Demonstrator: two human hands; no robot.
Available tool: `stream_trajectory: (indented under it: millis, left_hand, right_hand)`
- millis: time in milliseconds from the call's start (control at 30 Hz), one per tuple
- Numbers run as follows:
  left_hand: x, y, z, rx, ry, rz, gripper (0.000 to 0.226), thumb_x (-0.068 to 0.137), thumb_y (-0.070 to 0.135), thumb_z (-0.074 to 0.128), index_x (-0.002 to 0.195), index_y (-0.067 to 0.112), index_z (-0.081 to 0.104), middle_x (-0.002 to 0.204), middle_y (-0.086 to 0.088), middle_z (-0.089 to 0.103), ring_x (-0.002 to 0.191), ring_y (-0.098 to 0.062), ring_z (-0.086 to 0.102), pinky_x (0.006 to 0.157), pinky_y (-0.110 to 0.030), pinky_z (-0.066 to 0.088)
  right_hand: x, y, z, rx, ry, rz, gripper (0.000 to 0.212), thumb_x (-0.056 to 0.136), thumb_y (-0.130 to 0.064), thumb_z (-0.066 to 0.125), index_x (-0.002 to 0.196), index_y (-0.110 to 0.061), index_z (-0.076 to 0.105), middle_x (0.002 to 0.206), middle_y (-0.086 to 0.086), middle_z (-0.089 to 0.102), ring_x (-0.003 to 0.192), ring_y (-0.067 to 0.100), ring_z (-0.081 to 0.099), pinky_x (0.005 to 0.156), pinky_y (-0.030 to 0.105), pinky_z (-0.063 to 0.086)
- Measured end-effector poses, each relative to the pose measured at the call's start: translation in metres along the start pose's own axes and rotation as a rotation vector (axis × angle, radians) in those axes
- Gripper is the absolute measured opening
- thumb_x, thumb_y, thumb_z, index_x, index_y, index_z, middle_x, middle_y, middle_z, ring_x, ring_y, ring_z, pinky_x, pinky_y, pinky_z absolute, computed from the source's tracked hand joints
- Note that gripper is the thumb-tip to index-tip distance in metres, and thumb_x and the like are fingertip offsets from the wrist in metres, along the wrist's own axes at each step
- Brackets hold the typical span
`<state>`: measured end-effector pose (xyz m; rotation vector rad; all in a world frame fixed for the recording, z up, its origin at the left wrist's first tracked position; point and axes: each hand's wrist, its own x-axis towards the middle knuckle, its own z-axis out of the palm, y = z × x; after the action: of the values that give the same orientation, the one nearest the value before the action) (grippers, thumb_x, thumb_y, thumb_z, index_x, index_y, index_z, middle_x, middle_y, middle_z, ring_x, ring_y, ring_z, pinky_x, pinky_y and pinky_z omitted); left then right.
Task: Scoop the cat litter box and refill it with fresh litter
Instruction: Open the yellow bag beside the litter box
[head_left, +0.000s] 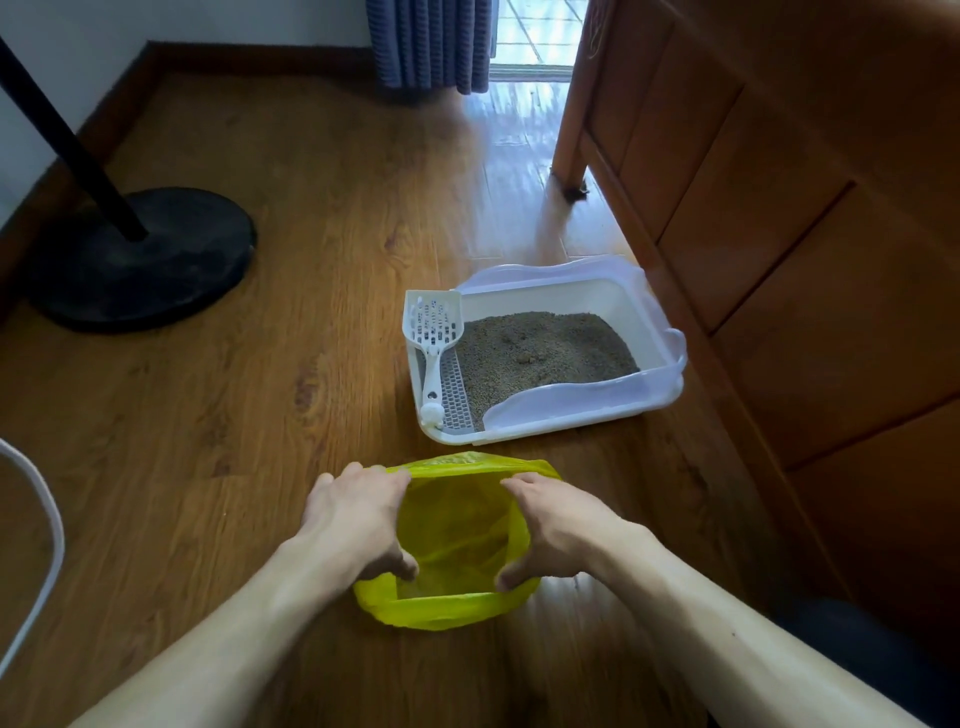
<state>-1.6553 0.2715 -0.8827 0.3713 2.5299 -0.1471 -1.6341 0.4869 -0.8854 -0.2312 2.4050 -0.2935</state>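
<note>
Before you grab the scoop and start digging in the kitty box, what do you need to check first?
1. Yellow bag held open: ok, left hand and right hand grip its rim and spread the mouth.
2. Bag stays open once let go: cannot tell.
3. White scoop within easy reach: ok, it lies on the litter box at its left edge.
4. A hand free for the scoop: not ok, both hold the bag.
5. Bag close to the box: ok, right in front of it.
6. Fresh litter ready: cannot tell, none in view.

left grip (358, 519): bare, no glove | right grip (558, 530): bare | forearms: sleeveless
</note>
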Motion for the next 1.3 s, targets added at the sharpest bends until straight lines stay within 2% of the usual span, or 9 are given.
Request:
stream_trajectory:
  millis: [100, 200, 367, 500, 667, 867, 1000, 1133, 1300]
  left_hand:
    - [-0.004, 0.007, -0.025, -0.090, 0.105, -0.024, 0.090, 0.063, 0.072, 0.074, 0.138, 0.034, 0.042, 0.127, 0.008, 0.057, 0.119, -0.019, 0.051, 0.096, -0.039, 0.046]
    - [-0.005, 0.018, -0.045, -0.211, 0.204, -0.089, 0.077, 0.071, 0.068, 0.071, 0.135, 0.035, 0.046, 0.123, 0.007, 0.059, 0.115, -0.019, 0.055, 0.093, -0.038, 0.051]
    - [0.012, 0.008, -0.096, -0.244, 0.298, -0.192, 0.055, 0.076, 0.062, 0.071, 0.121, 0.032, 0.060, 0.123, 0.003, 0.064, 0.112, -0.020, 0.058, 0.093, -0.041, 0.051]
    - [0.025, -0.008, -0.140, -0.128, 0.453, -0.318, 0.047, 0.083, 0.053, 0.069, 0.119, 0.024, 0.064, 0.122, -0.003, 0.065, 0.112, -0.026, 0.060, 0.091, -0.042, 0.052]
    - [0.014, -0.028, -0.140, 0.234, 0.344, -0.501, 0.054, 0.086, 0.062, 0.057, 0.126, 0.026, 0.056, 0.118, 0.001, 0.062, 0.114, -0.022, 0.055, 0.091, -0.040, 0.049]
    - [0.020, -0.063, -0.126, 0.207, 0.338, -0.629, 0.053, 0.088, 0.057, 0.057, 0.125, 0.020, 0.055, 0.119, -0.004, 0.059, 0.115, -0.026, 0.054, 0.091, -0.041, 0.048]
    - [0.032, -0.059, -0.114, 0.153, 0.335, -0.594, 0.056, 0.087, 0.056, 0.059, 0.129, 0.020, 0.053, 0.128, -0.005, 0.056, 0.120, -0.027, 0.051, 0.093, -0.043, 0.047]
    - [0.038, -0.047, -0.129, -0.068, 0.357, -0.532, 0.053, 0.086, 0.051, 0.064, 0.127, 0.019, 0.055, 0.126, -0.007, 0.056, 0.115, -0.028, 0.056, 0.091, -0.042, 0.053]
    - [0.046, -0.022, -0.136, 0.020, 0.324, -0.444, 0.053, 0.087, 0.053, 0.061, 0.128, 0.021, 0.054, 0.125, -0.003, 0.059, 0.114, -0.023, 0.057, 0.090, -0.040, 0.055]
  right_hand:
    - [-0.016, 0.002, -0.019, 0.040, 0.160, -0.097, 0.101, 0.065, -0.057, 0.081, 0.146, -0.021, 0.034, 0.152, -0.003, 0.034, 0.140, 0.018, 0.033, 0.110, 0.041, 0.038]
    - [-0.023, 0.014, -0.031, 0.004, 0.220, -0.100, 0.103, 0.067, -0.060, 0.078, 0.150, -0.023, 0.029, 0.153, -0.004, 0.031, 0.142, 0.019, 0.029, 0.109, 0.040, 0.037]
    - [-0.020, 0.030, -0.045, 0.024, 0.292, 0.025, 0.068, 0.075, -0.062, 0.069, 0.124, -0.021, 0.044, 0.129, 0.005, 0.048, 0.124, 0.028, 0.043, 0.095, 0.043, 0.041]
    - [-0.005, 0.032, -0.061, 0.175, 0.459, -0.006, 0.058, 0.085, -0.055, 0.062, 0.125, -0.019, 0.044, 0.128, 0.007, 0.048, 0.122, 0.029, 0.045, 0.095, 0.042, 0.041]
    - [0.003, 0.025, -0.065, 0.321, 0.425, -0.031, 0.054, 0.089, -0.048, 0.059, 0.130, -0.016, 0.043, 0.130, 0.008, 0.048, 0.123, 0.029, 0.045, 0.099, 0.042, 0.041]
    - [0.014, 0.018, -0.066, 0.383, 0.473, -0.081, 0.054, 0.087, -0.042, 0.064, 0.132, -0.018, 0.045, 0.131, 0.006, 0.048, 0.123, 0.026, 0.047, 0.100, 0.043, 0.044]
    - [0.014, 0.035, -0.067, 0.443, 0.512, -0.041, 0.051, 0.088, -0.038, 0.065, 0.131, -0.018, 0.048, 0.132, 0.006, 0.049, 0.121, 0.026, 0.050, 0.100, 0.041, 0.044]
    - [0.021, 0.043, -0.064, 0.469, 0.521, -0.071, 0.052, 0.089, -0.036, 0.064, 0.135, -0.019, 0.045, 0.133, 0.005, 0.048, 0.123, 0.025, 0.048, 0.102, 0.040, 0.042]
    - [0.032, 0.057, -0.060, 0.412, 0.422, -0.079, 0.060, 0.089, -0.042, 0.064, 0.141, -0.022, 0.041, 0.138, 0.004, 0.046, 0.130, 0.023, 0.043, 0.105, 0.037, 0.040]
